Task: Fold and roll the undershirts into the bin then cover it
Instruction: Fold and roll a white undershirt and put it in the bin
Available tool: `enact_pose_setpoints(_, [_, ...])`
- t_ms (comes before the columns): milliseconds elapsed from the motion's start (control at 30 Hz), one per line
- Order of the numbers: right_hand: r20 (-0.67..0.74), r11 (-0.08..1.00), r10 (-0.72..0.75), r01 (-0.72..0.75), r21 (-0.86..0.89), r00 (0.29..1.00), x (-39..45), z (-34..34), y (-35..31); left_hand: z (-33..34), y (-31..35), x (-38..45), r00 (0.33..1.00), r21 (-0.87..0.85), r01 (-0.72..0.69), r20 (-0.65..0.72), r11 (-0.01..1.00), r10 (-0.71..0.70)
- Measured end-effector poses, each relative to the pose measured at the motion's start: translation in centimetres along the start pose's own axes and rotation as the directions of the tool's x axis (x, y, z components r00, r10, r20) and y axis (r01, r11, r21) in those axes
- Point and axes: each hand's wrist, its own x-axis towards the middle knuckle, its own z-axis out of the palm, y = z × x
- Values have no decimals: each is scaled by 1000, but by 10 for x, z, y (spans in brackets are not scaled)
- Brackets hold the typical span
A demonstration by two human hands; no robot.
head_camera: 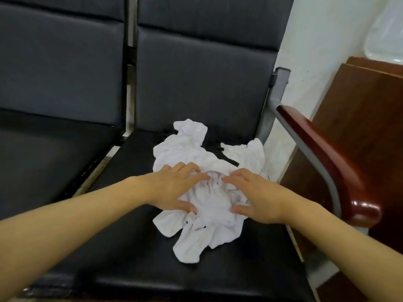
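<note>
Nearest, two bare forearms, reaching forward over the black seat (pixel 135 247). Then the left hand (pixel 174 188) and the right hand (pixel 255 192), both laid flat on the crumpled white undershirt (pixel 207 205), fingers spread and almost straight, pressing the cloth, nothing gripped. Undershirt in a heap at the middle of the seat, some dark fabric (pixel 214 147) showing beneath its far part. Beyond, the grey backrest (pixel 202 79); at right, a red-brown armrest (pixel 322 149).

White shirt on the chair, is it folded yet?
Not yet. The white undershirt lies crumpled in a wrinkled heap on the black seat, both hands on it.
</note>
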Motion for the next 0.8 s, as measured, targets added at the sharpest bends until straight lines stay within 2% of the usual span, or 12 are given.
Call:
enact_pose_setpoints(100, [-32,1000,-8,8,-16,999,2,2,2,4,-3,-2,994,-25,-46,-104,999,44])
enact_pose_setpoints(233, [-81,998,-63,61,-30,995,2,6,-3,6,-1,-5,956,36,-122,-265,992,128])
enact_pose_setpoints(400, [-183,982,-171,153,-107,968,-4,12,-22,-10,-14,-18,889,-6,-123,-446,992,107])
enact_pose_setpoints(533, [-277,970,-237,212,-117,931,-7,12,-36,-17,-26,-33,848,5,-73,-525,997,65])
enact_pose_setpoints(633, [-283,932,-359,324,-164,889,-9,12,-47,-16,-27,-47,865,-54,-76,-501,996,39])
enact_pose_setpoints(733, [-175,886,-454,422,-191,874,-9,18,-58,-6,-19,-60,899,-110,-152,-429,982,91])
enact_pose_setpoints(800, [-97,873,-463,435,-222,881,-7,24,-62,1,-15,-66,932,-103,-205,-325,973,162])
